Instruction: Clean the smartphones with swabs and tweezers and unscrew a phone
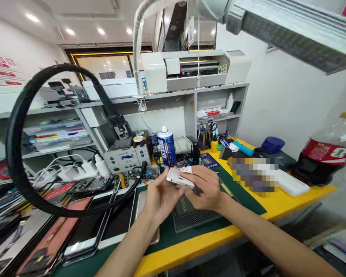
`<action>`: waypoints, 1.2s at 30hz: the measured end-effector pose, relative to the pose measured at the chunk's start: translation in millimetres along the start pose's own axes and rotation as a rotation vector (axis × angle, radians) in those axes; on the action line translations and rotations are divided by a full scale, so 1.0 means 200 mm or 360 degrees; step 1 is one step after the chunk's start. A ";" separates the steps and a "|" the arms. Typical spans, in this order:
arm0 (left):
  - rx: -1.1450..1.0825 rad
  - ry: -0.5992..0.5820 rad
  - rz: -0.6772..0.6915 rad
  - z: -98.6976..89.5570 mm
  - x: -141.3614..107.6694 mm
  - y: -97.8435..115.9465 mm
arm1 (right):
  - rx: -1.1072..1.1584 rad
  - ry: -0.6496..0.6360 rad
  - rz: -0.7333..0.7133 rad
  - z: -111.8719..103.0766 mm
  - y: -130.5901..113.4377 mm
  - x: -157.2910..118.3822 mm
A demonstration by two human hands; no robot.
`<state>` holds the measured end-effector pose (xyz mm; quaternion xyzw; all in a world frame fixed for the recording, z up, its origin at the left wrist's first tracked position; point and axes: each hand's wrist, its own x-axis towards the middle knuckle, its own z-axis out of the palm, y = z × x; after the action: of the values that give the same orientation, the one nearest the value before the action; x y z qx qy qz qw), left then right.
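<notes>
A silver-white smartphone (177, 177) is held tilted above the work mat, its lower edge facing me. My left hand (161, 202) grips its left side, with the thumb along the edge and the palm turned up. From the right, my right hand (204, 186) closes over the phone's right part, fingers on top. A small white piece (186, 169), perhaps tissue or a finger cover, shows at my right fingertips; I cannot tell which. Below both hands lies a dark perforated pad (196, 222) on the green mat (248, 206).
Tablets and phone parts (83, 227) crowd the left. Behind the hands stand a blue spray can (166, 148) and a grey soldering or hot-air station (125, 157). A black hose (11, 130) loops at left. A cola bottle (320, 157) stands right; a lamp (294, 34) hangs overhead.
</notes>
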<state>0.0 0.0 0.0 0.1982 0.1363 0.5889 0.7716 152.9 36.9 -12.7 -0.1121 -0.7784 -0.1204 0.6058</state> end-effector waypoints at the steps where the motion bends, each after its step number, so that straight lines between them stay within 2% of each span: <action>1: 0.0011 0.0014 0.0008 0.00 0.00 0.00 | -0.0011 0.0000 -0.0007 -0.01 0.00 0.00; 8: 0.0094 0.0059 0.0177 -0.01 0.02 0.02 | -0.0065 -0.0108 -0.0028 -0.02 0.01 0.00; 14: 0.0109 0.0120 0.0208 -0.03 0.05 0.04 | -0.0119 -0.0269 -0.0024 -0.02 0.02 -0.01; 20: 0.0205 0.0164 0.0327 -0.05 0.05 0.05 | -0.0139 -0.0199 -0.0023 -0.02 0.01 -0.01; 25: 0.0272 0.0186 0.0383 -0.05 0.06 0.04 | -0.0164 -0.0262 -0.0026 -0.01 0.01 -0.01; 32: 0.0325 0.0345 0.0401 -0.05 0.06 0.06 | -0.0226 -0.0274 0.0052 0.00 0.04 -0.03; 36: 0.0417 0.0329 0.0500 -0.04 0.06 0.06 | -0.0195 -0.0224 0.0096 0.01 0.05 -0.04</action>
<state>-11.1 14.6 -0.8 0.2541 0.2573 0.6962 0.6201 156.1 45.9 -20.7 -0.1806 -0.8064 -0.1413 0.5451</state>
